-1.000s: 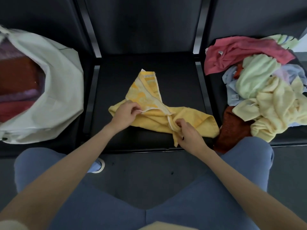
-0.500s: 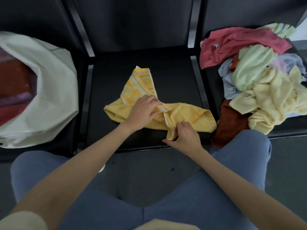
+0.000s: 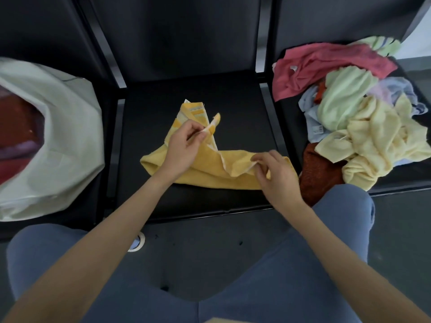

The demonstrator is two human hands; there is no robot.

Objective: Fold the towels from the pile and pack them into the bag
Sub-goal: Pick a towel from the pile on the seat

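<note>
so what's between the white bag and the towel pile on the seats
In the head view, the middle seat lies between the bag and the pile. On it is the yellow towel, pinched by the left hand and right hand.

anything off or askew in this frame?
Nothing damaged or spilled. The yellow towel lies twisted and unfolded on the middle seat, both hands pinching its edge. A rust towel hangs over the front edge of the right seat.

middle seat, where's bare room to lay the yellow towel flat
Bare patches on the middle seat: behind the yellow towel up to the backrest, and the front strip near the knees. Crowded: the towel pile fills the right seat, the white bag the left.
</note>
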